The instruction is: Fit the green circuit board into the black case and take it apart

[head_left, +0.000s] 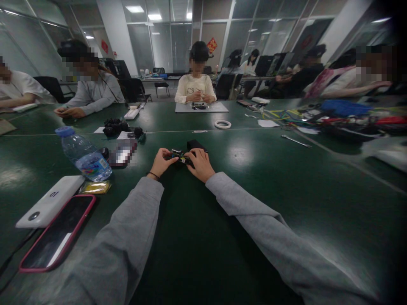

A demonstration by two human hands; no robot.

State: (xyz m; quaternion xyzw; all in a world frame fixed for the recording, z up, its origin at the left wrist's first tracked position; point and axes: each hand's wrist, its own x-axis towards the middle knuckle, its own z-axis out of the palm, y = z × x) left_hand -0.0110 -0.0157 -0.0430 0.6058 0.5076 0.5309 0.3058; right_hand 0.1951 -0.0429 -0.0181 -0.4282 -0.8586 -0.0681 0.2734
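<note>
A small dark device with yellow and silvery parts is held between my two hands, just above the green table. My left hand, with a dark band at its wrist, pinches the left end of the device. Around the right end, the fingers of my right hand are bent and closed. Right behind my hands lies a black box-like object. The finer parts of the device are too small to tell.
On the left are a water bottle, a white power bank, a red-edged phone and a yellow packet. Beyond my hands lies a white ring. A wrench and tangled cables are at right. Several people sit around.
</note>
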